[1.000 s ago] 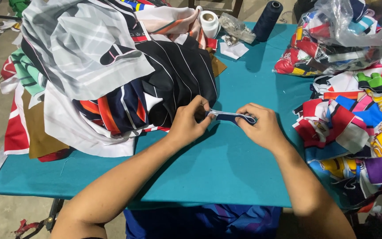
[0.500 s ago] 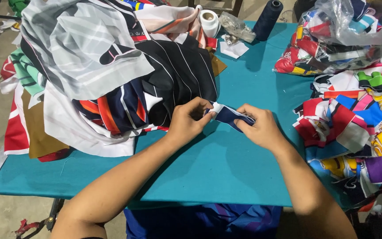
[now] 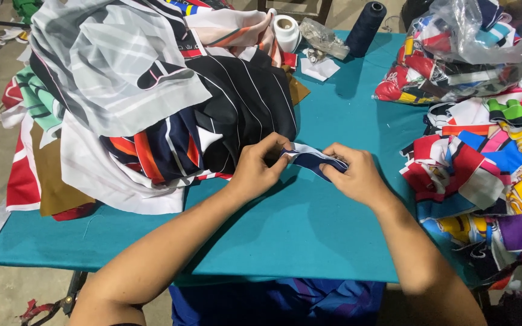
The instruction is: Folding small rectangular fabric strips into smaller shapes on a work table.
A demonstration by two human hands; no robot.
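Note:
A small navy fabric piece with a white edge (image 3: 310, 159) is stretched between both my hands above the teal table (image 3: 309, 235). My left hand (image 3: 256, 170) pinches its left end with fingertips. My right hand (image 3: 353, 175) grips the right end, fingers curled over it. A big heap of printed fabrics (image 3: 146, 96) in grey, black, navy and orange lies just left of my left hand, almost touching it.
A pile of bright cloth pieces (image 3: 490, 175) fills the right side. A clear plastic bag of scraps (image 3: 466, 48) sits at the back right. A dark thread cone (image 3: 365, 27), a white thread spool (image 3: 286, 31) and a crumpled wrapper (image 3: 324, 39) stand at the back.
The fabric piece has been turned and opened out wider between my hands, showing more of its white edge. Both hands stayed in about the same place.

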